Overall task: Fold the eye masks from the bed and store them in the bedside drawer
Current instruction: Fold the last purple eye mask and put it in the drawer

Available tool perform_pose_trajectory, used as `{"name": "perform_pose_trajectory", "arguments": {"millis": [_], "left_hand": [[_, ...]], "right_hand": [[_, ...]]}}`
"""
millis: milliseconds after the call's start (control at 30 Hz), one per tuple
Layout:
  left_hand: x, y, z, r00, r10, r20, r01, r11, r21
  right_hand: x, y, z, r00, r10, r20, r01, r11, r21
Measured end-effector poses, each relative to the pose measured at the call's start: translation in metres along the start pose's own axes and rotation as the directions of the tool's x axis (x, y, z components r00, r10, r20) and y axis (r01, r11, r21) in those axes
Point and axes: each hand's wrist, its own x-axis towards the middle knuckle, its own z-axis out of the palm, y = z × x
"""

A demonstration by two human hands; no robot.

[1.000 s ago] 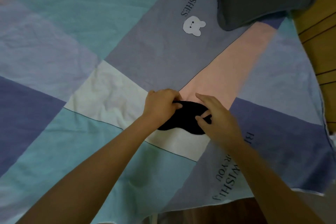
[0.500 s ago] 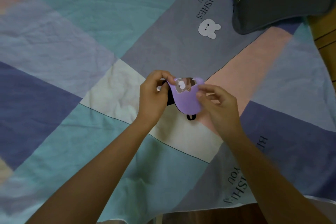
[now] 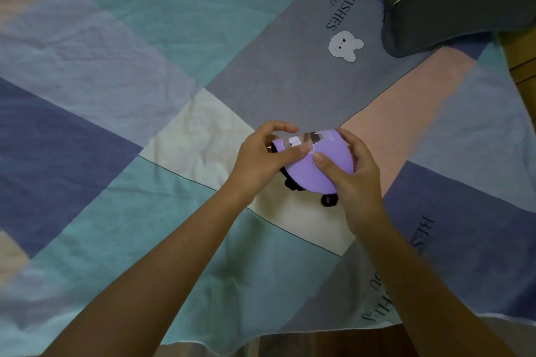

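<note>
Since 0.5 s ago, eye mask point(image 3: 311, 171) turned more flat toward me, purple side up, both thumbs now pressing on it.

Head view: I see left hand point(image 3: 261, 158) pinching mask left end, right hand point(image 3: 352, 171) pinching right end, mask lifted just above bedsheet point(image 3: 174, 38). Black strap point(image 3: 329, 200) hangs below mask. Pillow point(image 3: 452, 9) far right at top.

Progress, my judgement: fold nearly closed on 1 mask, not yet stored. Drawer not in view.

I have a single head-worn view, looking forward and steeply down, close over the bed point(image 3: 121, 101) and my hands.
</note>
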Motion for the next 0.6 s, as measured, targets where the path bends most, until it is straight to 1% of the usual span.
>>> {"name": "perform_pose_trajectory", "arguments": {"millis": [33,67,100,133,167,200,267,367,433,467,500,533,600], "left_hand": [[0.001,-0.003,0.000,0.999,0.008,-0.045,-0.008,1.000,-0.008],[0.001,-0.004,-0.001,0.995,-0.019,-0.099,0.012,0.998,-0.065],[0.001,-0.004,-0.002,0.988,-0.069,-0.140,0.048,0.988,-0.149],[0.001,-0.004,-0.003,0.978,-0.138,-0.158,0.096,0.964,-0.247],[0.002,-0.004,-0.003,0.967,-0.203,-0.151,0.144,0.932,-0.332],[0.001,-0.005,-0.003,0.959,-0.253,-0.127,0.186,0.901,-0.393],[-0.001,-0.007,-0.003,0.950,-0.302,-0.078,0.242,0.872,-0.426],[-0.005,-0.011,-0.002,0.945,-0.318,-0.073,0.265,0.877,-0.400],[-0.003,-0.014,-0.006,0.934,-0.334,-0.127,0.254,0.870,-0.423],[-0.001,-0.015,-0.010,0.925,-0.343,-0.165,0.243,0.866,-0.437],[0.002,-0.017,-0.014,0.915,-0.348,-0.202,0.229,0.863,-0.450],[0.005,-0.018,-0.019,0.907,-0.353,-0.231,0.215,0.857,-0.468],[0.010,-0.019,-0.026,0.896,-0.362,-0.256,0.193,0.838,-0.510]], "right_hand": [[-0.002,0.000,0.001,0.999,-0.003,-0.039,0.004,0.999,0.039],[-0.004,0.000,0.001,0.997,0.031,-0.069,-0.023,0.993,0.112],[-0.006,0.000,0.002,0.994,0.077,-0.074,-0.062,0.980,0.187],[-0.009,0.001,0.003,0.993,0.103,-0.061,-0.087,0.970,0.225],[-0.012,0.003,0.003,0.995,0.092,-0.032,-0.083,0.975,0.205],[-0.015,0.004,0.005,0.999,0.048,0.008,-0.049,0.989,0.141],[-0.020,0.004,0.009,0.996,-0.054,0.077,0.055,0.998,-0.016],[-0.021,0.005,0.011,0.992,-0.119,0.038,0.122,0.986,-0.116],[-0.021,0.004,0.008,0.986,-0.165,0.003,0.162,0.965,-0.207],[-0.022,0.004,0.006,0.983,-0.183,0.000,0.179,0.961,-0.211],[-0.024,0.004,0.004,0.983,-0.184,0.000,0.182,0.971,-0.155],[-0.026,0.002,0.002,0.986,-0.167,0.006,0.167,0.985,-0.044],[-0.027,-0.002,-0.002,0.996,-0.086,0.018,0.082,0.982,0.171]]}}
